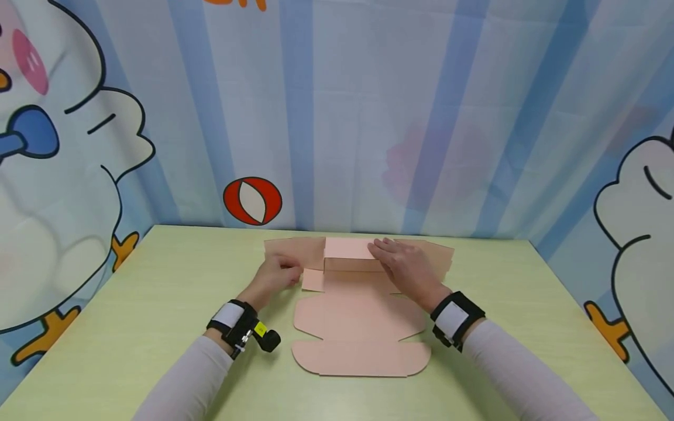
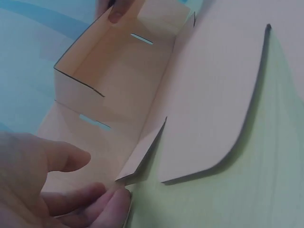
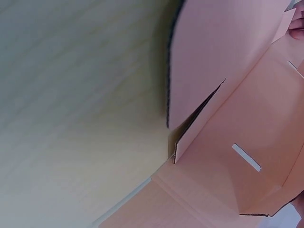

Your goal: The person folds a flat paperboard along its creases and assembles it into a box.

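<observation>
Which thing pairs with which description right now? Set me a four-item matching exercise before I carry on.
1. left hand
2. right hand
3. cardboard
4. printed ball

A. red and white, on the backdrop
B. on the raised far panel
C. at the left side flap
D. pink, on the tabletop

Pairs: 1-C, 2-B, 3-D, 4-A

- Cardboard (image 1: 360,316): on the table (image 1: 158,292), between left hand (image 1: 275,276) and right hand (image 1: 408,266), also nearer
- Folded panel (image 1: 347,248): left of the right hand, under its fingers (image 1: 380,248)
- Curtain (image 1: 358,117): behind the table, beyond both hands
</observation>
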`<state>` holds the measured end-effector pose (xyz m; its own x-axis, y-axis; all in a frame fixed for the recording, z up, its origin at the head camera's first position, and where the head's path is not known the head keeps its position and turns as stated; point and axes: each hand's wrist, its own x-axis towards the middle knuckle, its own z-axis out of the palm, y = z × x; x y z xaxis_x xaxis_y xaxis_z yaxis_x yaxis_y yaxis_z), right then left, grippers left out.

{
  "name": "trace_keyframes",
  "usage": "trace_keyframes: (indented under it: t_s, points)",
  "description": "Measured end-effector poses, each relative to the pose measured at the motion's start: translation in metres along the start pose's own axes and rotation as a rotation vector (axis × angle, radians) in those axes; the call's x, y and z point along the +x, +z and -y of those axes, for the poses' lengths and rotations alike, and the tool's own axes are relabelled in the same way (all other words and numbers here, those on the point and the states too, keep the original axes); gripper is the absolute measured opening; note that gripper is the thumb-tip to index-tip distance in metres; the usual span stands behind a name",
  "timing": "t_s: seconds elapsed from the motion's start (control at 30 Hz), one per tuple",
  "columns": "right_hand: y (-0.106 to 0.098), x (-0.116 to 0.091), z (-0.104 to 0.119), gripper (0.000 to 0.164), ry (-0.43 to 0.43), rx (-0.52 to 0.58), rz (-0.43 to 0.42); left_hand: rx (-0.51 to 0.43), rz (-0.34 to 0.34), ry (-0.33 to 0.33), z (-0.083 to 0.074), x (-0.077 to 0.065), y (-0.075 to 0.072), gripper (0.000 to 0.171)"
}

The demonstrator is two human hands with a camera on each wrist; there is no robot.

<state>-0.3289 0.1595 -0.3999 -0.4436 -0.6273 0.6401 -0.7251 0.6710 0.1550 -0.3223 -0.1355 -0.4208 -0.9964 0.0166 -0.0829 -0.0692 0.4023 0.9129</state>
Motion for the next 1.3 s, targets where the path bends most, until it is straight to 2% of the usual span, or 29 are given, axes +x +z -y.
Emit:
trace_keyframes:
  t_s: [0.17, 0.33, 0.67, 0.87, 1.07, 1.3]
  points:
    - [0.001, 0.0, -0.001, 0.042, 0.004, 0.004, 0.004, -0.003, -0.017, -0.005, 0.004, 0.002, 0.008, 0.013]
    - [0.001, -0.001, -0.002, 0.042, 0.003, 0.008, -0.002, -0.012, -0.037, -0.006, 0.005, 0.003, 0.014, 0.019]
    - [0.001, 0.0, -0.002, 0.039, 0.006, 0.007, -0.015, -0.014, -0.05, 0.112, 0.001, 0.001, 0.014, 0.022]
    - [0.002, -0.001, -0.001, 0.041, 0.008, -0.001, -0.014, -0.068, -0.038, 0.137, -0.002, 0.001, 0.018, 0.024]
    - [0.001, 0.0, -0.001, 0.04, 0.003, -0.002, -0.011, -0.122, -0.016, 0.133, -0.003, 0.002, 0.021, 0.023]
    - [0.001, -0.001, -0.001, 0.04, 0.007, 0.0, -0.013, -0.151, 0.023, 0.178, 0.001, 0.004, 0.028, 0.02]
